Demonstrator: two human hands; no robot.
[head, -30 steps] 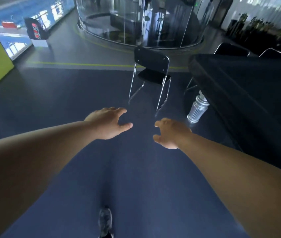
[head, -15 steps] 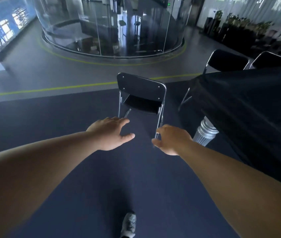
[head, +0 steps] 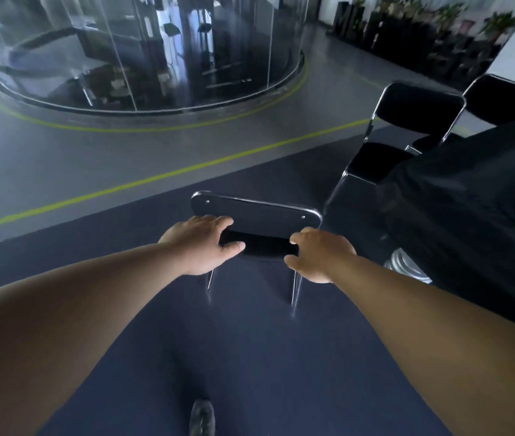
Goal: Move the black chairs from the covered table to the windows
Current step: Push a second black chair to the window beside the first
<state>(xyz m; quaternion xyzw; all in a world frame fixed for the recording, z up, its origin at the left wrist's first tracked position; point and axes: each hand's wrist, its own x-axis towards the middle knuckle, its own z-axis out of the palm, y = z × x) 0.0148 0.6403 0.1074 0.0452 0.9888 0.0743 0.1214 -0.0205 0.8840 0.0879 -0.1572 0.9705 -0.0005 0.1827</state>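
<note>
A black folding chair (head: 259,215) with a chrome frame stands on the dark carpet straight ahead, its backrest facing me. My left hand (head: 199,243) reaches to the backrest's lower left corner, fingers spread over its edge and thumb out below. Beside the backrest's right end is my right hand (head: 319,256), its fingers loosely bent. Neither hand is closed round the frame. The table under a black cover (head: 470,215) is on the right. Two more black chairs (head: 416,111) (head: 501,102) stand at its far side.
A ribbed silver table leg (head: 407,269) shows under the cover, close to my right hand. A curved glass enclosure (head: 143,51) fills the far floor behind a yellow floor line (head: 155,180). Potted plants (head: 423,36) line the far right. My shoe (head: 201,418) is at the bottom.
I have walked up to the chair, which has come from the middle distance to arm's reach. Both hands have moved forward onto the sides of its backrest.
</note>
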